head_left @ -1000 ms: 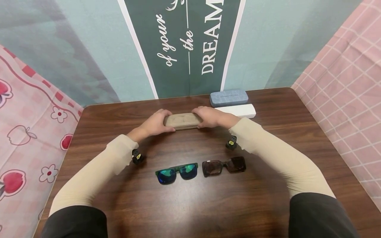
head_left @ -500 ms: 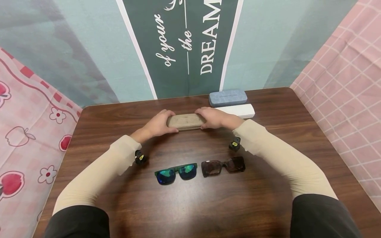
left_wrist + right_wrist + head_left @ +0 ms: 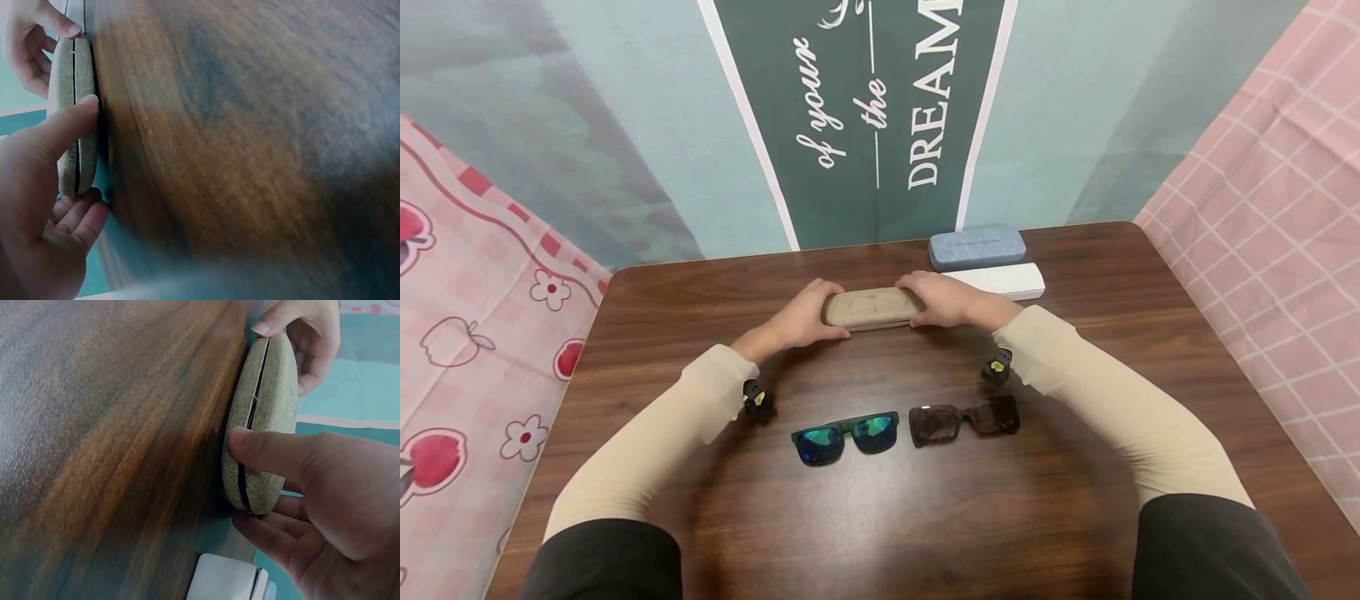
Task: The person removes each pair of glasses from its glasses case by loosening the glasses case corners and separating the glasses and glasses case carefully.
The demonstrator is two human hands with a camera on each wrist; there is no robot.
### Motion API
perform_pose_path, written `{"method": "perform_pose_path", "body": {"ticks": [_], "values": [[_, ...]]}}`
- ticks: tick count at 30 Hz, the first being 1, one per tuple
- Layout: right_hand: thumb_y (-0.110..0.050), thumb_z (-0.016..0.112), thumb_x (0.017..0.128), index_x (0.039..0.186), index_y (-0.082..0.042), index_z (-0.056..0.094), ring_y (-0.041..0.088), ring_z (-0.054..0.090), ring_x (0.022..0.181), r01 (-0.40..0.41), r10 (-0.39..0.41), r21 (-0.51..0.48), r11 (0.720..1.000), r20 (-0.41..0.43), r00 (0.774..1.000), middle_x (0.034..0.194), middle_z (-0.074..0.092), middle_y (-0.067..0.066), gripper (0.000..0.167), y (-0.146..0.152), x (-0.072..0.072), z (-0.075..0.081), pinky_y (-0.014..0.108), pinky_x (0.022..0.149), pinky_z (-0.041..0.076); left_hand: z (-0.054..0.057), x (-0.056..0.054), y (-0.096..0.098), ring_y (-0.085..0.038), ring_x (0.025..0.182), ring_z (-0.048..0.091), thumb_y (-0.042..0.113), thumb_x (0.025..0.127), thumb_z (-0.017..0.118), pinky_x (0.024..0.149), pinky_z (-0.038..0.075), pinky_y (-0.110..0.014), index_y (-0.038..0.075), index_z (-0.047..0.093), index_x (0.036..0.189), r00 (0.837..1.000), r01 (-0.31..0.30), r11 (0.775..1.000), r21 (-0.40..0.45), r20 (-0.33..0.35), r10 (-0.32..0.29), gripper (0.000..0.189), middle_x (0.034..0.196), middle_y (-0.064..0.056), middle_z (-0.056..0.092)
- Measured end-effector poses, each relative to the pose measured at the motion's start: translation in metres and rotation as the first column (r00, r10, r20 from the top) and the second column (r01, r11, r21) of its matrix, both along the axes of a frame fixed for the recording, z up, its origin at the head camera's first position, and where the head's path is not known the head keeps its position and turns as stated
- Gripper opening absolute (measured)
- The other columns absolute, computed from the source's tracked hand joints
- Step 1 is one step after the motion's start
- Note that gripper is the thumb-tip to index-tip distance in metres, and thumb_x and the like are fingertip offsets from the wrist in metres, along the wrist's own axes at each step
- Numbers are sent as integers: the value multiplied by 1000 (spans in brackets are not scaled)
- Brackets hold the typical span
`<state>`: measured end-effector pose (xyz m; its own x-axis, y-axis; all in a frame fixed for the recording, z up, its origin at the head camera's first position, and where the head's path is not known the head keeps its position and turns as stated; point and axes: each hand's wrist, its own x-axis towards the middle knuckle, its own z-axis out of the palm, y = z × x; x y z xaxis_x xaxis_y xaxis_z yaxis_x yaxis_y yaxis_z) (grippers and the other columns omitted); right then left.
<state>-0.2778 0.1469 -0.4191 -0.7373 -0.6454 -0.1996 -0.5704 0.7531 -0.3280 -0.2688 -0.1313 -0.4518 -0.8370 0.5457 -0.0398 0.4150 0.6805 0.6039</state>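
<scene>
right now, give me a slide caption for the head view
Left hand and right hand grip a beige case near its ends, beyond green-framed sunglasses and brown sunglasses on a table.

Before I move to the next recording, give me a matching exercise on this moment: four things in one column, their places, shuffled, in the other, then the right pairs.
Things
1. beige case
2. blue case
3. white case
4. green sunglasses

Places
A. beside the brown sunglasses, on the person's left of them
B. held at its two ends by the left hand and the right hand
C. just in front of the blue case
D. farthest back of the four

Right pairs: 1-B, 2-D, 3-C, 4-A
</scene>
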Motion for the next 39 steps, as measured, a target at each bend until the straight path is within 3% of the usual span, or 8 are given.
{"method": "perform_pose_path", "body": {"ticks": [12, 20, 34, 39], "values": [[-22, 78, 89, 142, 6, 51, 35, 54, 128, -14, 14, -12, 1000, 1, 1000, 139, 55, 24, 66, 3, -4, -1, 48, 108, 42, -8, 0, 1, -29, 113, 50, 22, 82, 86, 101, 42, -45, -2, 54, 129, 1000, -12, 999, 32, 11, 12, 62, 124, -17, 53], [-24, 80, 86, 140, 7, 55, 37, 56, 126, -40, 40, 7, 999, 4, 999, 136, 59, 24, 67, 2, -11, 3, 47, 107, 44, -7, 0, 3, -32, 114, 49, 17, 82, 86, 102, 42, -46, -4, 53, 127, 1000, -20, 999, 49, 20, 19, 60, 123, -20, 52], [-21, 85, 77, 130, 6, 65, 31, 66, 106, -79, 79, -4, 997, -1, 997, 122, 69, 20, 62, -1, -23, 9, 44, 95, 52, -4, -2, 4, -32, 114, 47, 17, 83, 85, 102, 41, -46, -5, 48, 127, 994, -42, 998, 50, 100, 37, 62, 124, -20, 48], [-20, 86, 77, 128, 4, 66, 29, 67, 104, -71, 70, 4, 997, 35, 997, 122, 70, 18, 60, -3, -27, 12, 44, 94, 52, -4, -2, 4, -32, 115, 47, 16, 83, 85, 103, 40, -46, -5, 48, 128, 994, -46, 997, 54, 104, 40, 62, 126, -20, 48]]}}
